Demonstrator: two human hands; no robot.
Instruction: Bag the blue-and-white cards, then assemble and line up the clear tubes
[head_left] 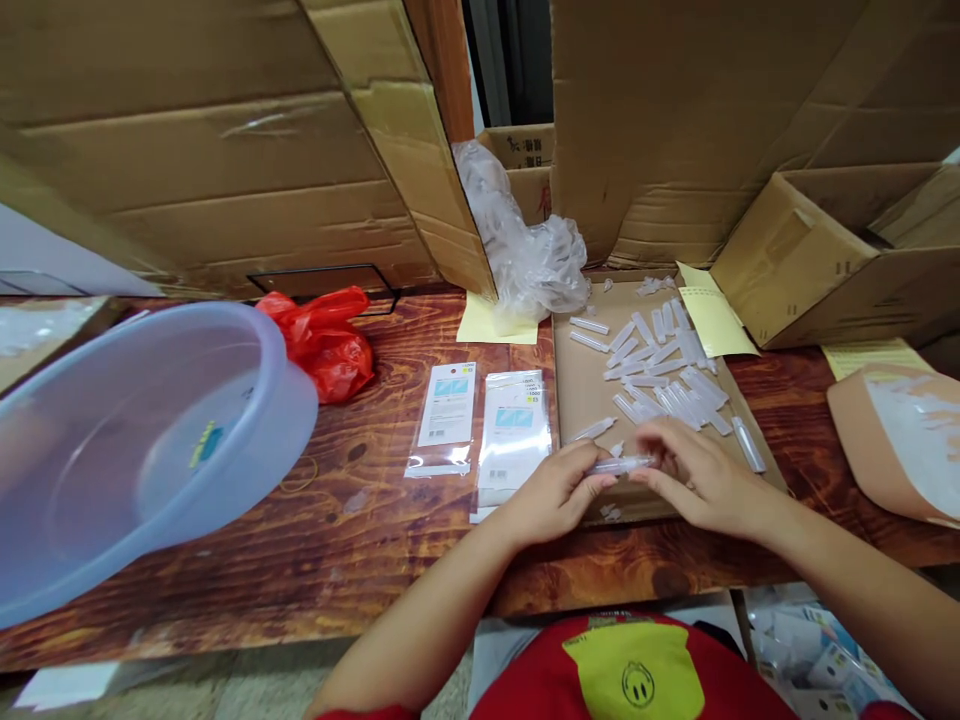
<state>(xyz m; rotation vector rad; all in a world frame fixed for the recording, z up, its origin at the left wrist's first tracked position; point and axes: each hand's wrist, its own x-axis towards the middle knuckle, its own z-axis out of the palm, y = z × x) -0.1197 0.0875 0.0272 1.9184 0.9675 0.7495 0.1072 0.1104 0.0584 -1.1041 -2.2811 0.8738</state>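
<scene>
Between my two hands is a small clear plastic tube (619, 465), held level over the near part of a shallow cardboard tray (577, 385). My left hand (559, 490) pinches one end of it between thumb and fingers. At the other end, the thumb and fingertips of my right hand (694, 475) close on the narrow tip. Several similar translucent tubes (660, 355) lie loose in the tray beyond my hands. One tube (748, 445) rests apart by the right edge. Small clear plastic scraps (611, 512) lie at the tray's near side.
Left of the tray lie flat printed packets (514, 430). A big bluish plastic basin (247, 440) and a red plastic bag (326, 345) stand further left. Crumpled clear plastic (540, 260), an open carton (795, 260) and a tan container (870, 430) are around the tray.
</scene>
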